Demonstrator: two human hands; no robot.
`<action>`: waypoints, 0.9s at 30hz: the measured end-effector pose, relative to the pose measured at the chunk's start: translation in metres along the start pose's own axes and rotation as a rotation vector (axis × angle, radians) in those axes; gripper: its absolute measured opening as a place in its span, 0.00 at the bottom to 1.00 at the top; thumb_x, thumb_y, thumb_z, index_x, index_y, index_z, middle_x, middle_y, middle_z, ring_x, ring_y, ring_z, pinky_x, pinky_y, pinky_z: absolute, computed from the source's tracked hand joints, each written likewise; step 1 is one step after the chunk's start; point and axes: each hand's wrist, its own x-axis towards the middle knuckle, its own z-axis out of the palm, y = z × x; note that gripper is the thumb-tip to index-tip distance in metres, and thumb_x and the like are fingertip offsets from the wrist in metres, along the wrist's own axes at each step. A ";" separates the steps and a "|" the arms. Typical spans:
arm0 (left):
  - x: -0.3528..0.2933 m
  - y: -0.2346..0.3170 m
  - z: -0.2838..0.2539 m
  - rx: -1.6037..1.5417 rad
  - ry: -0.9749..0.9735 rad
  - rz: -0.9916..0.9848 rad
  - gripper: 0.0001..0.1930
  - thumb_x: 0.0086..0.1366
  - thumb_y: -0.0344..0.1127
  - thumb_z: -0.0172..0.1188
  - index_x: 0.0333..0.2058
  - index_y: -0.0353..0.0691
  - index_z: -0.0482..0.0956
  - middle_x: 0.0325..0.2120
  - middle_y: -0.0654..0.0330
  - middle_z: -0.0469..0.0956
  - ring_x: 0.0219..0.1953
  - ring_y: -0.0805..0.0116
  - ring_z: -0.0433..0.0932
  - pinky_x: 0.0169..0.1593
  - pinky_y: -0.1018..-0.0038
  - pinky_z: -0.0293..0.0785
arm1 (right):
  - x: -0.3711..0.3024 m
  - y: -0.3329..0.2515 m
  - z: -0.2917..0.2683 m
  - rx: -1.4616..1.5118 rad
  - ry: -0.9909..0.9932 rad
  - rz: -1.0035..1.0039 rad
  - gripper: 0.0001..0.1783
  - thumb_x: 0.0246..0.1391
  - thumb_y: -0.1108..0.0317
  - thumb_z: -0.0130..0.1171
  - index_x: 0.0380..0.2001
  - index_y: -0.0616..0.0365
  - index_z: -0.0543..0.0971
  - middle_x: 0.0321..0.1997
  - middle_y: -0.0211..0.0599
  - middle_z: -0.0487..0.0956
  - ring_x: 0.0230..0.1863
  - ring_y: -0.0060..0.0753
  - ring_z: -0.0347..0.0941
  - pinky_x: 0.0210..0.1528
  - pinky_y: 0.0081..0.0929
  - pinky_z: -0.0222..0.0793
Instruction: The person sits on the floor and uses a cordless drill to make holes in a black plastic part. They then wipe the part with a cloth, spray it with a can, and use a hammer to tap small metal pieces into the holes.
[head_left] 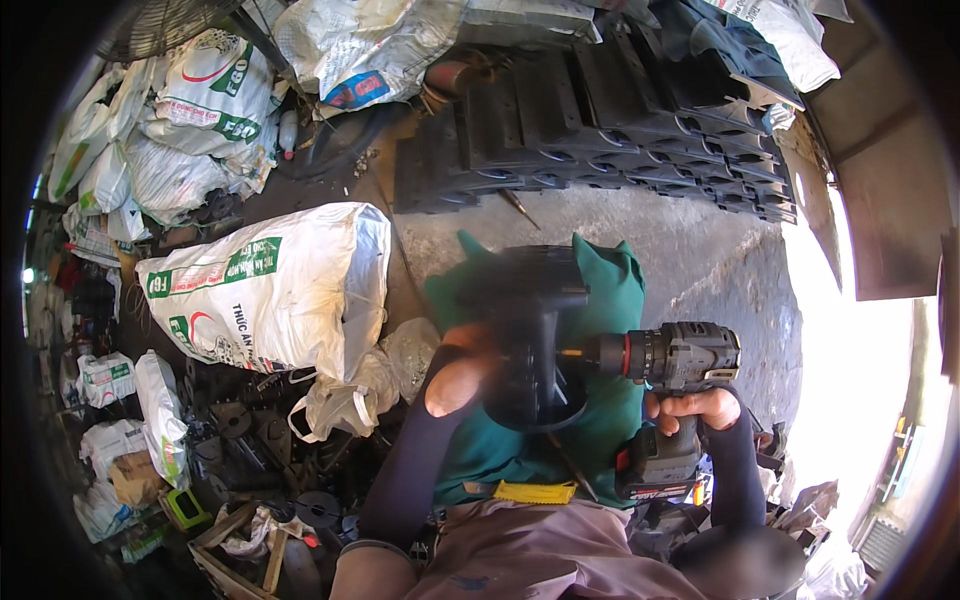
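A black part with a rounded lower end and a wide flat top rests over the green cloth on my lap. My left hand grips it from the left side; its fingers are blurred and partly hidden. On the other side, my right hand is wrapped around the handle of a cordless drill. The drill lies level, its gold-coloured bit directed left at the black part. Whether the tip touches or has entered the part, I cannot tell.
Stacked black parts fill the far side. To the left lies a large white sack, beside a clear plastic bag and dark metal scraps. A pointed tool rests on the concrete floor. A yellow object sits at my waist.
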 end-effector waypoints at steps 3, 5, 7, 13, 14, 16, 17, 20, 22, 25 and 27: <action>-0.017 0.006 -0.001 -0.048 0.051 -0.069 0.13 0.67 0.29 0.52 0.47 0.31 0.76 0.41 0.58 0.80 0.39 0.70 0.78 0.43 0.76 0.73 | 0.000 -0.001 0.004 -0.024 0.034 0.002 0.29 0.45 0.76 0.64 0.54 0.63 0.72 0.34 0.47 0.80 0.21 0.30 0.73 0.26 0.28 0.73; -0.026 0.009 0.008 -0.255 0.139 -0.054 0.15 0.71 0.33 0.48 0.51 0.30 0.73 0.46 0.57 0.77 0.45 0.69 0.75 0.50 0.74 0.70 | 0.000 -0.002 0.008 -0.013 0.044 0.003 0.29 0.45 0.77 0.64 0.54 0.62 0.72 0.35 0.48 0.80 0.21 0.30 0.74 0.27 0.27 0.73; -0.029 0.006 0.030 -0.497 0.272 0.075 0.19 0.74 0.37 0.42 0.55 0.29 0.69 0.50 0.55 0.75 0.51 0.67 0.73 0.56 0.72 0.66 | 0.000 -0.004 0.012 -0.010 0.017 -0.023 0.28 0.46 0.77 0.63 0.54 0.62 0.72 0.34 0.46 0.80 0.22 0.29 0.74 0.27 0.26 0.73; -0.026 -0.001 0.070 0.018 0.599 0.012 0.28 0.78 0.52 0.33 0.42 0.33 0.75 0.35 0.61 0.79 0.36 0.68 0.76 0.42 0.72 0.70 | -0.005 -0.007 0.018 -0.157 0.065 0.005 0.25 0.45 0.78 0.63 0.50 0.62 0.74 0.31 0.38 0.79 0.23 0.27 0.74 0.28 0.25 0.72; -0.029 0.002 0.069 0.102 0.564 -0.011 0.29 0.78 0.52 0.32 0.41 0.33 0.75 0.33 0.61 0.79 0.34 0.68 0.76 0.39 0.71 0.71 | -0.005 -0.007 0.018 -0.197 0.053 -0.026 0.24 0.45 0.78 0.62 0.49 0.62 0.74 0.31 0.38 0.79 0.23 0.27 0.73 0.28 0.26 0.72; -0.034 0.009 0.069 0.036 0.497 -0.011 0.26 0.78 0.51 0.30 0.54 0.32 0.64 0.49 0.57 0.69 0.50 0.68 0.66 0.56 0.70 0.60 | -0.004 -0.007 0.017 -0.151 0.045 -0.015 0.22 0.45 0.79 0.62 0.47 0.63 0.75 0.30 0.36 0.78 0.23 0.26 0.73 0.28 0.26 0.72; -0.035 0.012 0.069 0.042 0.498 -0.007 0.26 0.78 0.51 0.30 0.56 0.33 0.61 0.52 0.57 0.66 0.53 0.68 0.64 0.59 0.70 0.58 | -0.003 -0.007 0.017 -0.165 0.037 -0.043 0.22 0.45 0.79 0.62 0.47 0.63 0.75 0.30 0.36 0.78 0.22 0.26 0.73 0.28 0.26 0.71; -0.035 0.018 0.074 0.099 0.560 0.007 0.24 0.78 0.50 0.30 0.56 0.35 0.60 0.53 0.57 0.66 0.54 0.68 0.63 0.61 0.70 0.58 | -0.001 -0.008 0.019 -0.177 0.031 -0.044 0.20 0.46 0.79 0.62 0.46 0.63 0.76 0.29 0.35 0.78 0.22 0.26 0.72 0.28 0.26 0.71; -0.033 0.018 0.076 0.095 0.601 -0.016 0.22 0.78 0.49 0.30 0.55 0.37 0.60 0.51 0.57 0.66 0.53 0.67 0.64 0.60 0.69 0.58 | -0.002 -0.010 0.022 -0.185 0.067 0.017 0.19 0.46 0.79 0.61 0.45 0.63 0.76 0.28 0.34 0.77 0.23 0.25 0.72 0.28 0.25 0.70; -0.030 0.014 0.075 0.075 0.655 0.037 0.21 0.78 0.47 0.30 0.55 0.37 0.60 0.50 0.56 0.66 0.53 0.66 0.64 0.61 0.69 0.58 | -0.003 -0.015 0.025 -0.252 0.068 0.025 0.15 0.48 0.78 0.61 0.42 0.62 0.76 0.26 0.31 0.76 0.22 0.23 0.71 0.27 0.24 0.70; -0.028 0.011 0.071 0.120 0.652 0.130 0.22 0.77 0.49 0.30 0.55 0.37 0.60 0.51 0.56 0.66 0.54 0.66 0.64 0.61 0.69 0.57 | -0.002 -0.017 0.026 -0.284 0.070 0.036 0.12 0.49 0.77 0.60 0.40 0.61 0.76 0.25 0.29 0.75 0.22 0.22 0.71 0.27 0.23 0.69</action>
